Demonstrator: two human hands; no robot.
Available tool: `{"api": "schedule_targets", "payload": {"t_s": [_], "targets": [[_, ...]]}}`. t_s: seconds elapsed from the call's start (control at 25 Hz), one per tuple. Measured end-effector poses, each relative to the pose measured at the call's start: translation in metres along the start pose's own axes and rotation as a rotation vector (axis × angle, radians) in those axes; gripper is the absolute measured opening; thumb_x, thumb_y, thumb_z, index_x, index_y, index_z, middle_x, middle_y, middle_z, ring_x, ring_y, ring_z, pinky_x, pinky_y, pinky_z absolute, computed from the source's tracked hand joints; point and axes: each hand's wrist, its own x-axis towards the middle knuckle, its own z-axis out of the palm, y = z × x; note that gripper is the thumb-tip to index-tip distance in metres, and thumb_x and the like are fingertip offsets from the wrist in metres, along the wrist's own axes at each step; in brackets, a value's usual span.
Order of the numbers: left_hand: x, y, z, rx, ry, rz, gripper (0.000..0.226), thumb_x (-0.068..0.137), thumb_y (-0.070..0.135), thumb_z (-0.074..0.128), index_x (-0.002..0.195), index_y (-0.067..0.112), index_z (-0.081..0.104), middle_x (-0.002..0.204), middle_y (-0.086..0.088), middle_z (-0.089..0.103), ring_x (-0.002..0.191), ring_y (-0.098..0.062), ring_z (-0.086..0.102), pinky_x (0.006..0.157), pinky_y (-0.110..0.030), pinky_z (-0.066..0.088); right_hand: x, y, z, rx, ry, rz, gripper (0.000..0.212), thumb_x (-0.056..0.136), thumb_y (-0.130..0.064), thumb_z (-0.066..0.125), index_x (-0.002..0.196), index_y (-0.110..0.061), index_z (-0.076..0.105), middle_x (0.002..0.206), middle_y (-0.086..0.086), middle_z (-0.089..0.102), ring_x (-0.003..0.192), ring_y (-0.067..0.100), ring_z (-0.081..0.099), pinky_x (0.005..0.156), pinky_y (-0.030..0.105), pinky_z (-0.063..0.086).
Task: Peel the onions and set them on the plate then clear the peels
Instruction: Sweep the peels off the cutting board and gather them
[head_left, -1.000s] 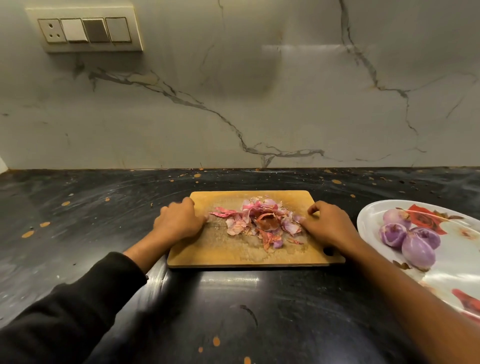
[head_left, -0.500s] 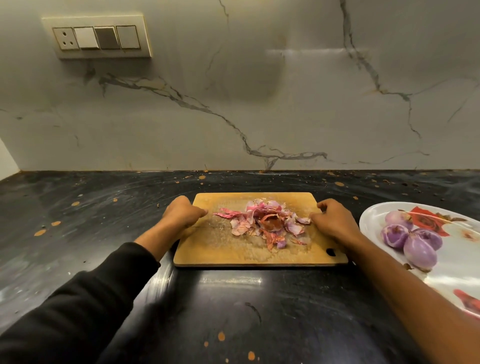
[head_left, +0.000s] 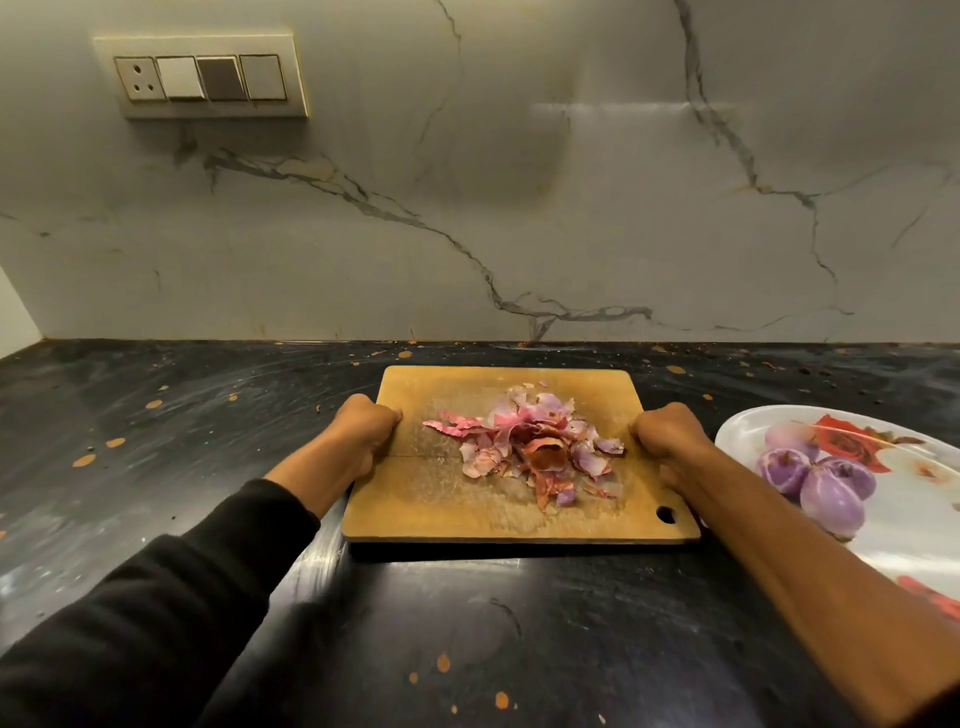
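Observation:
A wooden cutting board (head_left: 415, 509) lies on the black counter, with a heap of pink and purple onion peels (head_left: 524, 447) on its middle. My left hand (head_left: 363, 431) grips the board's left edge, fingers curled round it. My right hand (head_left: 665, 434) grips the right edge the same way. The board's front edge casts a dark shadow on the counter. To the right, several peeled purple onions (head_left: 815, 480) sit together on a white flowered plate (head_left: 904, 540).
The black stone counter (head_left: 182, 415) runs left and toward me, speckled with orange flecks. A marble wall (head_left: 519, 208) rises right behind the board, with a switch panel (head_left: 202, 78) at upper left. The plate lies close to my right forearm.
Both hands have slid from the board's top, beside the peels, out to its side edges and closed round them. The board now looks slightly raised at the front.

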Motion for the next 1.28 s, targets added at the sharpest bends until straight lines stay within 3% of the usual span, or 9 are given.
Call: {"api": "schedule_targets", "payload": {"t_s": [0.08, 0.2, 0.32, 0.4, 0.52, 0.64, 0.8, 1.04, 1.28], "targets": [[0.001, -0.009, 0.001, -0.079, 0.008, 0.025, 0.030, 0.103, 0.025, 0.051, 0.121, 0.001, 0.055, 0.108, -0.016, 0.058, 0.087, -0.024, 0.053, 0.073, -0.036, 0.041, 0.000, 0.002, -0.003, 0.104, -0.040, -0.018, 0.017, 0.091, 0.000, 0.047, 0.094, -0.006, 0.063, 0.097, 0.017, 0.066, 0.085, 0.029, 0.063, 0.067, 0.038, 0.052], [-0.001, -0.017, 0.003, -0.192, 0.013, 0.080, 0.033, 0.104, 0.030, 0.048, 0.110, 0.001, 0.062, 0.106, -0.021, 0.066, 0.084, -0.026, 0.060, 0.064, -0.035, 0.045, -0.003, 0.010, -0.006, 0.197, -0.057, -0.068, 0.025, 0.092, -0.005, 0.053, 0.116, -0.013, 0.057, 0.108, 0.012, 0.064, 0.097, 0.028, 0.064, 0.083, 0.047, 0.057], [-0.006, -0.017, 0.003, -0.248, 0.016, 0.145, 0.029, 0.103, 0.031, 0.051, 0.114, 0.006, 0.062, 0.104, -0.014, 0.069, 0.091, -0.026, 0.066, 0.064, -0.034, 0.050, -0.009, 0.020, -0.011, 0.242, -0.045, -0.153, 0.031, 0.100, -0.018, 0.056, 0.130, -0.018, 0.050, 0.118, 0.006, 0.062, 0.105, 0.025, 0.063, 0.094, 0.049, 0.054], [-0.008, -0.015, 0.000, -0.249, 0.010, 0.182, 0.030, 0.101, 0.032, 0.054, 0.119, 0.009, 0.059, 0.108, -0.011, 0.068, 0.093, -0.024, 0.066, 0.064, -0.033, 0.050, -0.009, 0.023, -0.015, 0.263, -0.085, -0.212, 0.029, 0.102, -0.022, 0.054, 0.131, -0.017, 0.054, 0.117, 0.005, 0.067, 0.102, 0.023, 0.067, 0.090, 0.047, 0.056], [-0.012, -0.015, -0.006, -0.190, 0.000, 0.225, 0.033, 0.100, 0.037, 0.054, 0.123, 0.012, 0.051, 0.113, -0.009, 0.064, 0.100, -0.024, 0.064, 0.074, -0.038, 0.054, -0.012, 0.026, -0.018, 0.247, -0.115, -0.267, 0.026, 0.103, -0.027, 0.052, 0.128, -0.021, 0.056, 0.117, 0.004, 0.069, 0.102, 0.022, 0.068, 0.092, 0.049, 0.056], [-0.015, -0.016, -0.008, -0.171, 0.043, 0.294, 0.030, 0.101, 0.040, 0.052, 0.119, 0.015, 0.047, 0.120, -0.009, 0.059, 0.106, -0.025, 0.060, 0.090, -0.048, 0.053, -0.012, 0.027, -0.016, 0.277, -0.024, -0.316, 0.026, 0.103, -0.028, 0.053, 0.128, -0.021, 0.056, 0.118, 0.004, 0.068, 0.104, 0.023, 0.067, 0.095, 0.051, 0.054], [-0.023, -0.004, -0.012, -0.167, 0.179, 0.411, 0.029, 0.101, 0.041, 0.052, 0.118, 0.019, 0.047, 0.116, -0.003, 0.058, 0.108, -0.024, 0.058, 0.094, -0.047, 0.050, -0.017, 0.017, -0.017, 0.358, 0.060, -0.404, 0.031, 0.103, -0.027, 0.051, 0.133, -0.018, 0.054, 0.122, 0.003, 0.067, 0.109, 0.022, 0.066, 0.098, 0.050, 0.053], [-0.041, 0.003, -0.015, -0.218, 0.323, 0.584, 0.039, 0.100, 0.041, 0.052, 0.124, 0.010, 0.050, 0.107, 0.000, 0.059, 0.094, -0.016, 0.058, 0.071, -0.022, 0.046, -0.030, 0.015, -0.019, 0.459, 0.148, -0.537, 0.035, 0.105, -0.026, 0.050, 0.138, -0.016, 0.051, 0.127, 0.003, 0.065, 0.113, 0.020, 0.063, 0.099, 0.043, 0.052], [-0.043, 0.004, -0.017, -0.269, 0.378, 0.669, 0.033, 0.100, 0.040, 0.053, 0.118, 0.012, 0.049, 0.104, -0.004, 0.064, 0.083, -0.011, 0.060, 0.068, -0.022, 0.049, -0.039, 0.014, -0.021, 0.540, 0.195, -0.610, 0.033, 0.105, -0.021, 0.050, 0.136, -0.012, 0.053, 0.121, 0.002, 0.068, 0.104, 0.012, 0.065, 0.086, 0.027, 0.052]]}}
